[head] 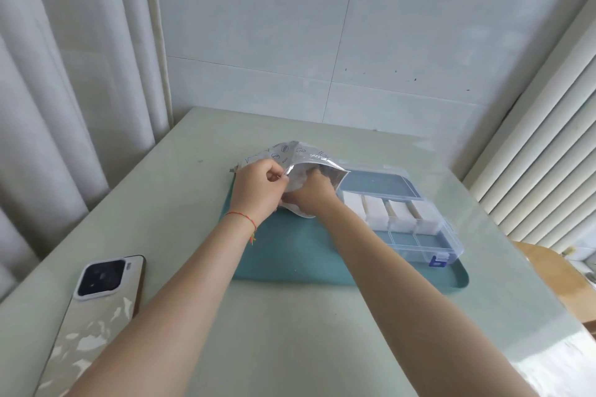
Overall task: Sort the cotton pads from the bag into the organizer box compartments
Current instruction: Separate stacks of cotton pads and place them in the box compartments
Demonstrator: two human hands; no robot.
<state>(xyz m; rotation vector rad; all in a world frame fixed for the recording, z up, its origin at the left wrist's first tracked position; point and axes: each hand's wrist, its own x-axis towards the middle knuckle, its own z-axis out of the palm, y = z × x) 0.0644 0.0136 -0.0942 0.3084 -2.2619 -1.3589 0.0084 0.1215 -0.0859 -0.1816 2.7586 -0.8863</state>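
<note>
Near the table's left front edge lies a pale marbled smartphone (96,309), clear of the work. On the teal rectangular mat (283,251), the left hand (258,190) pinches the rim of the crinkly clear plastic bag (306,167); it should hold the mouth wide. The right hand (311,192) is sunk inside, fingers hidden, best gathering a small flat stack. At the mat's right edge, the clear plastic organizer box (416,229) holds white cotton pads (374,211) upright in its far row; near compartments look empty.

A crinkled, glossy plastic film is seen on the bag (300,158); clear hard plastic on the organizer box (422,235); soft matt white cotton pads (375,211); a smooth, faintly glossy desk (290,332); a matt teal mat (290,251).
</note>
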